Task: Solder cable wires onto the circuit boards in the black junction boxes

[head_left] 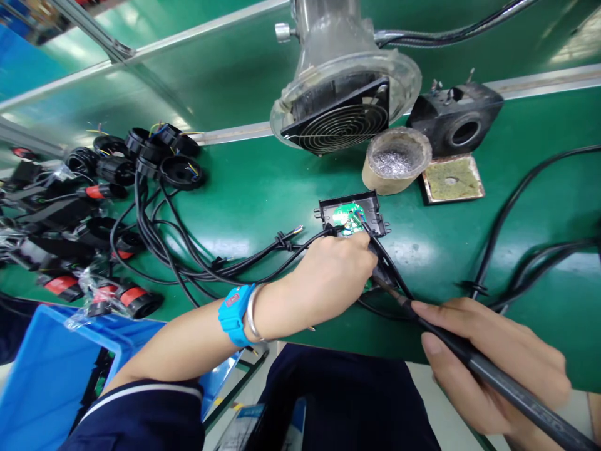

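Observation:
My right hand (498, 363) grips the black handle of a soldering iron (469, 357), its tip pointing left towards my left hand (333, 269). My left hand is closed at the front of a small black plastic case (328, 207). Inside that case lies a green circuit board (345, 216). Thin coloured wires from a black cable (392, 266) reach the board, and my left fingers pinch that cable close to its end. The fingertips are partly hidden behind the hand. A second cable (305, 244) enters the case from the left.
A fume extractor (345, 125) with a fan grille hangs behind the case. A round pot of solder bits (397, 163), a sponge tray (453, 178) and an iron holder (455, 119) stand right of it. Cabled black housings (150, 153) crowd the left, above a blue bin (47, 369).

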A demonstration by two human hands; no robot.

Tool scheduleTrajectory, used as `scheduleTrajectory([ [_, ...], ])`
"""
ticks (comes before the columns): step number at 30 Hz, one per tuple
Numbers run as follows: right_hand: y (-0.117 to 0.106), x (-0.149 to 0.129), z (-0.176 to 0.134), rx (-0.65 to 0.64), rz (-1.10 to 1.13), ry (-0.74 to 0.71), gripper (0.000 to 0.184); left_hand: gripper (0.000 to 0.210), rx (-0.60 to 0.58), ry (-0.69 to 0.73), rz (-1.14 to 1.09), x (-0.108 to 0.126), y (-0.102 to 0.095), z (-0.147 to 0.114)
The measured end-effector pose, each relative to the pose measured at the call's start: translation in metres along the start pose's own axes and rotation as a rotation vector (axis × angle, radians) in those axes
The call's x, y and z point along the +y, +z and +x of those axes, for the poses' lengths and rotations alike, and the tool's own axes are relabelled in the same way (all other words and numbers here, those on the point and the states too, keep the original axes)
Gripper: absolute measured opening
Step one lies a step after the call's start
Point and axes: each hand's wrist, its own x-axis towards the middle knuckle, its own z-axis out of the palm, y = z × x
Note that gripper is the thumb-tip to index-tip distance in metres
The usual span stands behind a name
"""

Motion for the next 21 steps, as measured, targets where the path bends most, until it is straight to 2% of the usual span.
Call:
scheduleTrajectory([
  [13,0.0007,0.0018,0.0036,0.028,0.016,-0.03,0.033,0.026,0.119,0.066,0.078,-0.0005,0.0057,0.0009],
  [21,0.0058,-0.001,0.0,0.063,-0.069,-0.066,0.027,0.017,0.08,0.066,0.034,-0.0043,0.0054,0.0039],
])
